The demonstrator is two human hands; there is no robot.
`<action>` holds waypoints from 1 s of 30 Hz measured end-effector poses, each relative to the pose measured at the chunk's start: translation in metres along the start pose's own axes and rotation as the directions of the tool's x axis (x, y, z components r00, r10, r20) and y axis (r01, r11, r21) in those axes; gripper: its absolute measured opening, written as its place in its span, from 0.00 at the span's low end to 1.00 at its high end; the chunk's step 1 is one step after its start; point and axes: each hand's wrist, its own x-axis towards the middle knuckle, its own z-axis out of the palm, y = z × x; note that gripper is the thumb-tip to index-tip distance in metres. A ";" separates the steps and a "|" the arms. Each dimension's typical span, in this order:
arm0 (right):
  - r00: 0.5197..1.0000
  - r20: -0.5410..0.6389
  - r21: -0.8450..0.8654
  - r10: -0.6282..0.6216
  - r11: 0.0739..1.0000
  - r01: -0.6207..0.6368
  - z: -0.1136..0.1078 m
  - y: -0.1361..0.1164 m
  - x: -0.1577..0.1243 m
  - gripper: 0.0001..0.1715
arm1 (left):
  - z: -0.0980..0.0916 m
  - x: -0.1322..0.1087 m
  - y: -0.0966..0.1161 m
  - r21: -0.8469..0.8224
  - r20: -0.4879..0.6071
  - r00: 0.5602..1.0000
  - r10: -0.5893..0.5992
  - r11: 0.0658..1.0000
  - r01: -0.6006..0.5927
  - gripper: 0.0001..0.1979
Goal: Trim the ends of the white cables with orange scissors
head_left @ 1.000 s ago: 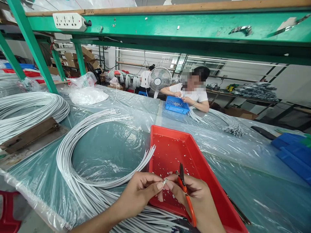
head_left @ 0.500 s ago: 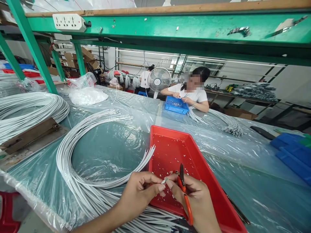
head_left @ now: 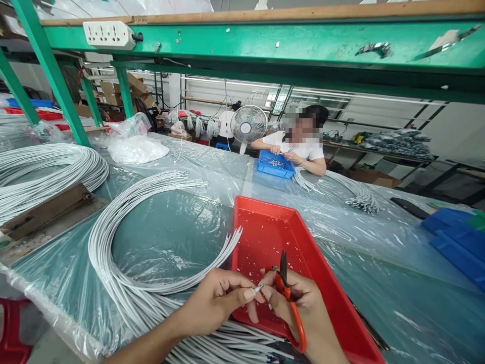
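My left hand (head_left: 217,303) pinches the end of a thin white cable (head_left: 258,288) between thumb and forefinger, with a small greenish tip showing. My right hand (head_left: 308,308) has orange-handled scissors (head_left: 283,270) lodged in it, dark blades pointing up. The thumb and forefinger of that hand are at the cable tip. Both hands are over the near part of a red tray (head_left: 271,207) dotted with small white scraps. Beneath my left forearm runs a looped bundle of white cables (head_left: 99,242); some ends rest at the tray's left edge.
A larger cable coil (head_left: 87,169) lies at the left behind a brown metal block (head_left: 49,210). Across the plastic-covered table a person (head_left: 310,146) works over a blue tray (head_left: 275,172). A green shelf beam (head_left: 227,48) crosses above. Blue bins (head_left: 460,247) stand at the right.
My fingers have shifted slightly at the cable tip, and more of the tip shows. The scissors have turned a little in my right hand, their handle moving slightly right.
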 end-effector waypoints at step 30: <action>0.999 -0.005 -0.338 -0.036 0.941 0.032 -0.015 -0.004 -0.007 0.09 | 0.018 -0.001 -0.011 0.551 -0.253 0.918 0.304 0.826 -0.121 0.09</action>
